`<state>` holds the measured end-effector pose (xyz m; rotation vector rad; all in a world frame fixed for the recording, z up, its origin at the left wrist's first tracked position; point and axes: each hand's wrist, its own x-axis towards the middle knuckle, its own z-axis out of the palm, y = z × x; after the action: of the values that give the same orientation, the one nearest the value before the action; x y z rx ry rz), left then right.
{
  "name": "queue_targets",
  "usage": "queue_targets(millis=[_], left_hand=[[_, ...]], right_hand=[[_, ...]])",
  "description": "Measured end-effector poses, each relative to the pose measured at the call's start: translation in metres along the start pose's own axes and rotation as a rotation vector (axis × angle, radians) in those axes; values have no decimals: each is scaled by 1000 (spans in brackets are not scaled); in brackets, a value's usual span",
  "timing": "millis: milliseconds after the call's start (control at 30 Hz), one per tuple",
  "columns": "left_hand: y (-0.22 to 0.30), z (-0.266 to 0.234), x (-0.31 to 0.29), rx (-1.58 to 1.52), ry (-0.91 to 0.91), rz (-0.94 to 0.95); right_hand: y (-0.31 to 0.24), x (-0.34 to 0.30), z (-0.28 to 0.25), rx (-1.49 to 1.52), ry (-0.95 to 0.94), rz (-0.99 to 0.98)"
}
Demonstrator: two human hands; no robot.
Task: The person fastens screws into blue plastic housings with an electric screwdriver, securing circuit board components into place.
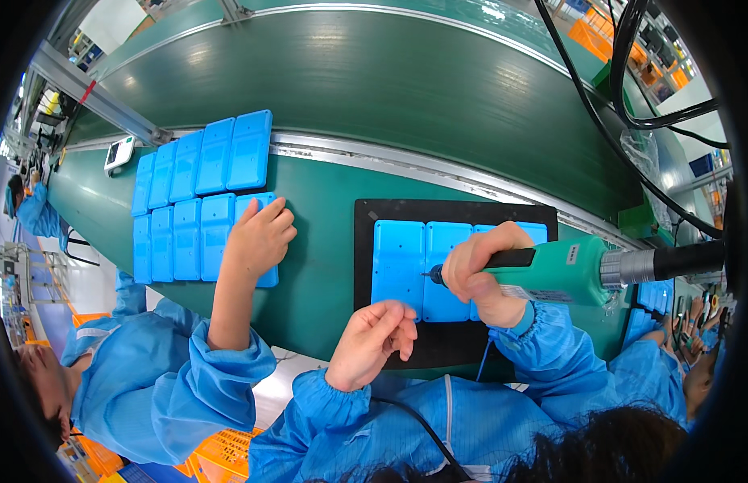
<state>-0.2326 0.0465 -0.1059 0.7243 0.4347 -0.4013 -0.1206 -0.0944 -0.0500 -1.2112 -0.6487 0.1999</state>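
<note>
My right hand (491, 278) is wrapped round a green and black electric screwdriver (563, 270), held nearly level above a row of blue plastic cases (399, 248). Its thin bit points left, over the first two cases; whether it touches one I cannot tell. The cases lie side by side on a black mat (471, 211), and screw holes show in their corners. By the lower edge of the first case is my left hand (376, 342), fingers curled and thumb against them. Anything small in that pinch is hidden.
At left a co-worker's hand (261, 237) rests on two rows of blue cases (201, 161). A small white device (119, 154) stands beyond them. A metal rail (374, 161) borders the green belt (350, 72). Black cables (583, 88) hang at upper right.
</note>
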Motion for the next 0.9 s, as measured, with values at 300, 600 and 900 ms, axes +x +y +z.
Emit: queue_targets(millis=[300, 600, 900], left_hand=[[5, 1, 7, -58, 49, 45], [7, 3, 4, -165, 11, -4], [-4, 11, -1, 876, 354, 599]], right_hand=[[10, 0, -4, -71, -128, 24], [12, 2, 3, -128, -20, 47], [-33, 8, 9, 194, -25, 38]])
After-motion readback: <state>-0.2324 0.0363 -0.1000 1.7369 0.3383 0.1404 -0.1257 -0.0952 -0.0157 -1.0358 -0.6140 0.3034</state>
